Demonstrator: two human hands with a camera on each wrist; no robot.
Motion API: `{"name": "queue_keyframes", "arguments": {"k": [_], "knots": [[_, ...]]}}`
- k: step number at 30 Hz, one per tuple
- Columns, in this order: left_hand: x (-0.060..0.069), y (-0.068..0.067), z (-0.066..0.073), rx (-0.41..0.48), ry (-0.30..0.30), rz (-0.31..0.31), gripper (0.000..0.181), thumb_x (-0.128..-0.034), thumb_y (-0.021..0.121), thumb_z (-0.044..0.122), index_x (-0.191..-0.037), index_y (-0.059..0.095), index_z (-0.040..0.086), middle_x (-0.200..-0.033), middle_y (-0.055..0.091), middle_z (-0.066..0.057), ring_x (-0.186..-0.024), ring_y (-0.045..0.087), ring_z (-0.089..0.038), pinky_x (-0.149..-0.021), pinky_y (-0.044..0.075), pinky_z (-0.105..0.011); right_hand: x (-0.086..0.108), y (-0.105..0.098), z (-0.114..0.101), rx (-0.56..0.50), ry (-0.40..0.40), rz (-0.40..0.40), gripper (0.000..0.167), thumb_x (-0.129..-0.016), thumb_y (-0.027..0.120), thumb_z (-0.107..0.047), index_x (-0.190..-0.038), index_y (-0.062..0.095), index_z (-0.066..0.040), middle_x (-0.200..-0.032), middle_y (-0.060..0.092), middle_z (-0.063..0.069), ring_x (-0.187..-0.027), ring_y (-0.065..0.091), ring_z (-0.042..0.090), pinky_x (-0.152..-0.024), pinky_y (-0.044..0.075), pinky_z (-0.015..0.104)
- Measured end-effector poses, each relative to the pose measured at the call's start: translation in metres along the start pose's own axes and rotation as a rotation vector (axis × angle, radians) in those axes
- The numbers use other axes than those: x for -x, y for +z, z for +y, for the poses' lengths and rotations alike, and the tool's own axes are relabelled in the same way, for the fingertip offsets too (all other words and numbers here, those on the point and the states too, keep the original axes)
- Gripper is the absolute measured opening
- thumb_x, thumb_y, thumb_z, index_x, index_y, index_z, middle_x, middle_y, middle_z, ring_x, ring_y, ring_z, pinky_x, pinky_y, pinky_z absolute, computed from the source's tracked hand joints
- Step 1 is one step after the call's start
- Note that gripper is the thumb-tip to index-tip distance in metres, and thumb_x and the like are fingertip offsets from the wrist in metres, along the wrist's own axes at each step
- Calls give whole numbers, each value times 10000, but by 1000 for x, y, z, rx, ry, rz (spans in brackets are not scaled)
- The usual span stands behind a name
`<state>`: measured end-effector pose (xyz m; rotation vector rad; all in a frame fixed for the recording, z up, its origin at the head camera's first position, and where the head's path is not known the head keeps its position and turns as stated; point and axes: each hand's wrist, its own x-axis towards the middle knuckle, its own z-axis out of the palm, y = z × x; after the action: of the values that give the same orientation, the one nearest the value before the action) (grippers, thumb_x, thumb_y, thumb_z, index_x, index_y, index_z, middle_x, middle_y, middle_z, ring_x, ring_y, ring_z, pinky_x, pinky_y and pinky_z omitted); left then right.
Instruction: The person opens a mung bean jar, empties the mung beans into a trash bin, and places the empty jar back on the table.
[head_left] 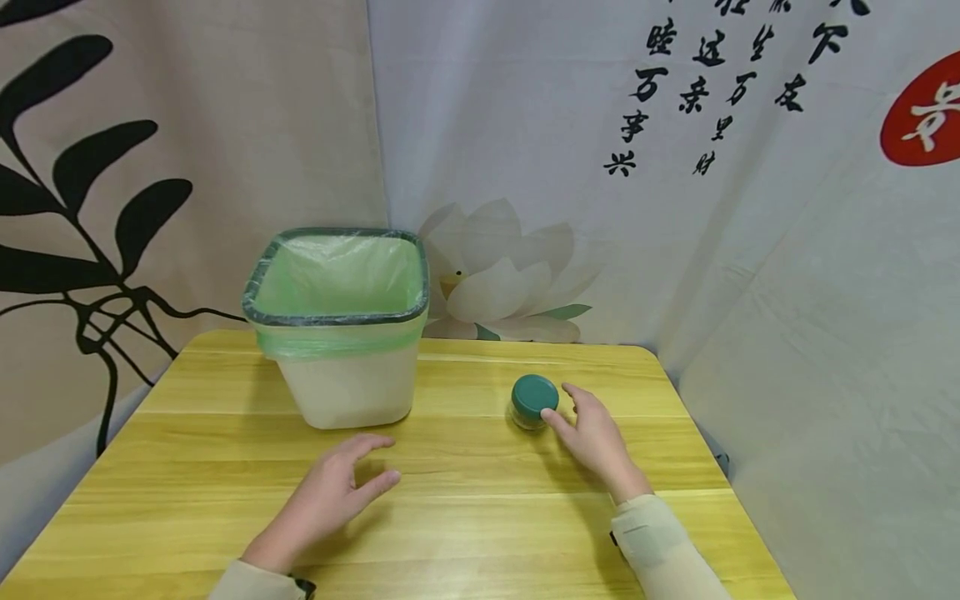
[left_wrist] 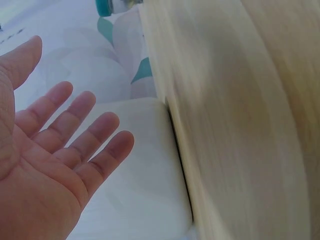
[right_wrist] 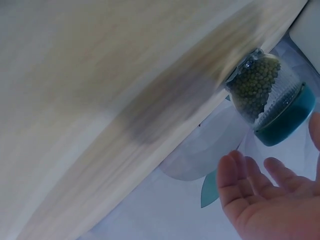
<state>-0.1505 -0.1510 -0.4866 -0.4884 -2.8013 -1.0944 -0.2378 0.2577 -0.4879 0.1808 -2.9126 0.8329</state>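
Observation:
A small glass jar (right_wrist: 257,87) with a green lid (head_left: 535,396) stands upright on the wooden table; small round green beans partly fill it, seen in the right wrist view. My right hand (head_left: 596,437) is beside the jar on its right, thumb and fingers spread at the lid's height; whether the thumb touches it I cannot tell. Over the table in front of the bin, my left hand (head_left: 330,496) hovers with loosely spread fingers and holds nothing. Its palm and fingers (left_wrist: 107,127) show in the left wrist view, the white bin wall (left_wrist: 145,185) behind them.
A whitish bin (head_left: 352,387) lined with a thin green bag (head_left: 337,342) stands at the table's back left, a dark rim ring around its top. The wooden table (head_left: 465,533) ends at a printed cloth backdrop (head_left: 517,150) behind, with another cloth to the right.

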Motion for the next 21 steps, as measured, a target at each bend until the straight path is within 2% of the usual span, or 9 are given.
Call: {"name": "queue_keyframes", "arguments": {"k": [2,5,10,21], "knots": [[0,0,1,1,-2,-11,499,-1008,733,465,-1420,667,192,-1457,678,-27,-1053,689,-181,-920,598,-408,-1,1,-1,-1,-3,-1,757,-1038,666,-519,-1607,452,-67,-1625,502,204,-1467,517,435,-1194,451,610],[0,3,0,10,-3,-22,497,-1009,734,456,-1425,664,194,-1464,674,-37,-1096,700,-201,-931,602,-413,-3,3,-4,-1,-7,-4,773,-1030,673,-531,-1608,451,-69,-1640,486,198,-1525,445,446,-1239,395,624],[1,6,0,21,-14,-34,498,-1011,726,471,-1426,665,202,-1468,670,-22,-1293,673,-270,-989,598,-480,-6,7,-9,14,-15,5,784,-1018,686,-543,-1598,465,-63,-1634,492,195,-1507,457,458,-1223,409,633],[2,7,3,40,-24,-51,588,-1011,685,555,-1466,636,185,-1507,643,-55,-1328,654,-310,-1020,586,-524,-9,12,-17,13,-30,25,773,-994,727,-532,-1572,499,-73,-1612,518,186,-1457,506,447,-1169,461,638]]}}
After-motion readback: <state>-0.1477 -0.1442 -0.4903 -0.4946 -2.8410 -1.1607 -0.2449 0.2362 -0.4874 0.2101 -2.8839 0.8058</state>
